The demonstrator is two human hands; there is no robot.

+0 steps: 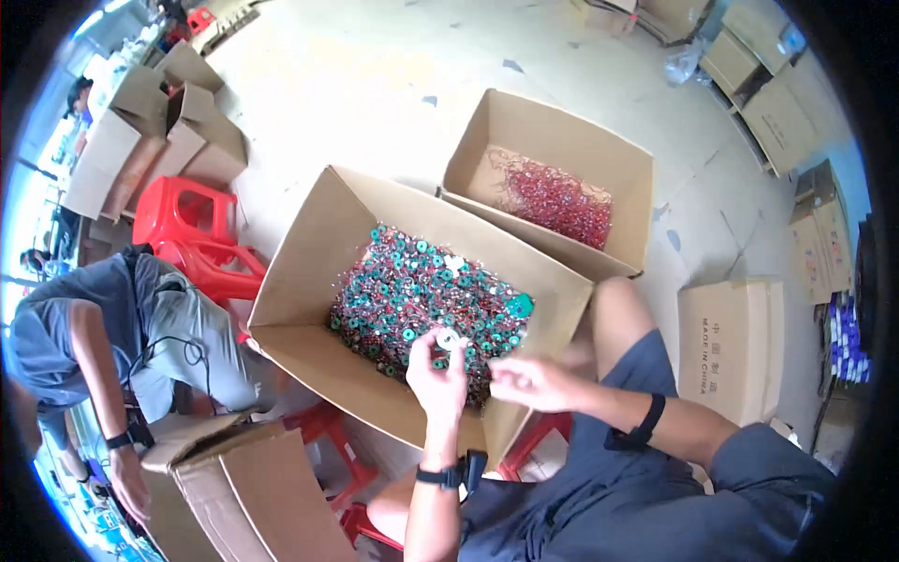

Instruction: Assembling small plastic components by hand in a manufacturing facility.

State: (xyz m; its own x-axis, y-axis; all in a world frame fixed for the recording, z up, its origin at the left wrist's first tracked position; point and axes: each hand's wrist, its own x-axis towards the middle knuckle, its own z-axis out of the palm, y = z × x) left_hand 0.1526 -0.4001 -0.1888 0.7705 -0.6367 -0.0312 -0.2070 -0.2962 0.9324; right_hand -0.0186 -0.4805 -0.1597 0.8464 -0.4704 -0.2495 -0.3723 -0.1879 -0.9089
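Note:
My left hand (pixel 438 379) is raised over the near cardboard box (pixel 309 253), thumb and fingers closed in a pinch. Between its fingertips is a small whitish round part (pixel 448 339). To its right, my right hand (pixel 534 382) hovers above the same box's near right side, fingers curled together. Whatever they may hold is too small to make out. A heap of small mixed parts (pixel 412 290) covers the box's bottom: green rings, reddish and silvery bits, and a few white pieces.
Beyond it stands a second open carton (pixel 473 140) with small red parts (pixel 557 201). A closed carton (pixel 730 347) stands right of my knee. At left, a co-worker (pixel 122 347) bends over another carton (pixel 253 487). Red plastic stools (pixel 187 215) and stacked cartons stand beyond.

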